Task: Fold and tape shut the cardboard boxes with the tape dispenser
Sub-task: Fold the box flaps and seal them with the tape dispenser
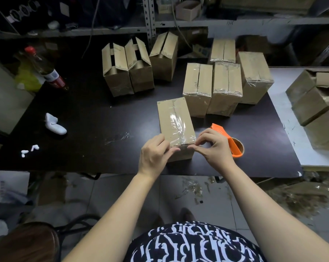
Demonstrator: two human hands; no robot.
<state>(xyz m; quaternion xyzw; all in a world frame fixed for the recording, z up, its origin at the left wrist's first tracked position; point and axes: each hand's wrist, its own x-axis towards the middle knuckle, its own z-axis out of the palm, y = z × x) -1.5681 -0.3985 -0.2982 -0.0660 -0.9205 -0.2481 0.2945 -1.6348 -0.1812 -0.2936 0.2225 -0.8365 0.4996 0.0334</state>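
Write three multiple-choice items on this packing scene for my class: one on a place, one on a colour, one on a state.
1. Where is the orange plastic tape dispenser?
A. On the dark table, just right of the nearest brown cardboard box
B. On a metal shelf
C. Inside an open box

2. What colour is the cap of the clear plastic bottle?
A. Green
B. Red
C. Blue

3. What state is that nearest box in?
A. Flaps standing open
B. Shut, with clear tape along its top
C. Crushed flat

Answers:
1 A: it lies on the table behind the right hand.
2 B: the cap at the bottle's top is red.
3 B: glossy tape covers the closed seam, and the left hand grips the box's near end.
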